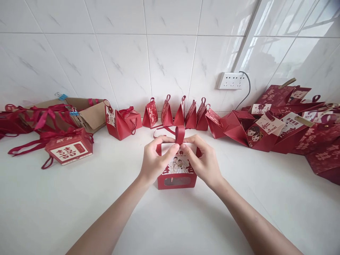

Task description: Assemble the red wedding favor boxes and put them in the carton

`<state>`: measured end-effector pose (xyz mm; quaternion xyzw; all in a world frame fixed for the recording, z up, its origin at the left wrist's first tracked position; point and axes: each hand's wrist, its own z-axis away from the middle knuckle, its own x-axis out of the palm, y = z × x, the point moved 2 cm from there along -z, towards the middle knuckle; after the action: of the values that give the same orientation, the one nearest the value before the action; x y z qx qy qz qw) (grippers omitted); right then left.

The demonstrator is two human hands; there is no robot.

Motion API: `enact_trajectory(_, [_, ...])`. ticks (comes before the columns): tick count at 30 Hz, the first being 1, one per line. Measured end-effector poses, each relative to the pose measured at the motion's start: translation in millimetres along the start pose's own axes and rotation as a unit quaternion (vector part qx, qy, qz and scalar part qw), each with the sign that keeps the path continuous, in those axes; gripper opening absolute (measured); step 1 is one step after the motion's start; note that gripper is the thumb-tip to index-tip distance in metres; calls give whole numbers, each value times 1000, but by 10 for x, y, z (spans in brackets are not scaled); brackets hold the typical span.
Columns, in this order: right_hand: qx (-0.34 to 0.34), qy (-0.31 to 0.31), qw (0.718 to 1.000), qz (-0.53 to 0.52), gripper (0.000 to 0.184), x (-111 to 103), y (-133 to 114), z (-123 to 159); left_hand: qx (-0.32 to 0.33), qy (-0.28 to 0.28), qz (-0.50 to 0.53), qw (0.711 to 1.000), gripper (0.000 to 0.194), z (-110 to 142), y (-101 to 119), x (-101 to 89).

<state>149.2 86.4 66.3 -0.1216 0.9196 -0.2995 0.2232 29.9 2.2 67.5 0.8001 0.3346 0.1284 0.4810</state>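
A red paper gift box (177, 180) stands upright on the white table in front of me. Its front panel shows a drawn bride and groom, with a small clear window below. A red ribbon loop (180, 134) rises from its top. My left hand (156, 156) grips the top left of the box, its thumb pressed near the base of the loop. From the other side, my right hand (203, 159) pinches the top right, thumb close to the left one. The fingers behind the box are hidden.
Several small red boxes with loops (166, 115) line the tiled wall. A pile of red boxes (268, 131) lies at the right. Leftward are a six-sided red box (69, 150) and a brown cardboard box (91, 117) with ribbons. A power strip (231, 81) hangs on the wall.
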Motion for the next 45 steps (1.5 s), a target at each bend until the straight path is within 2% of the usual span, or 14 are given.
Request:
enact_trajectory(16, [11,-63,998,-15,11,-45,31,-60,-7,13,-4,1000,14,5,-61,-20])
enact_trajectory(25, [16,-45,999,-17,9,-38,19,-46,-7,35,-13,999,14,2,-41,4])
enact_trajectory(29, [42,-61,997,-24,10,-57,8,-68,-1,42,-16,999,12,8,-29,7])
enact_trajectory(33, [90,-105,986,-92,13,-81,10,-94,-17,31,-6,999,10,2,-27,13])
enact_trajectory(36, [112,-115,980,-119,14,-87,17,-99,-32,23,6,999,10,-14,-27,13])
enact_trajectory(40, [102,-109,983,-107,15,-79,15,-85,-45,11,17,999,14,-19,-43,5])
enact_trajectory(45, [80,-103,988,-86,14,-81,5,-83,-17,6,-27,999,20,-6,-66,-13])
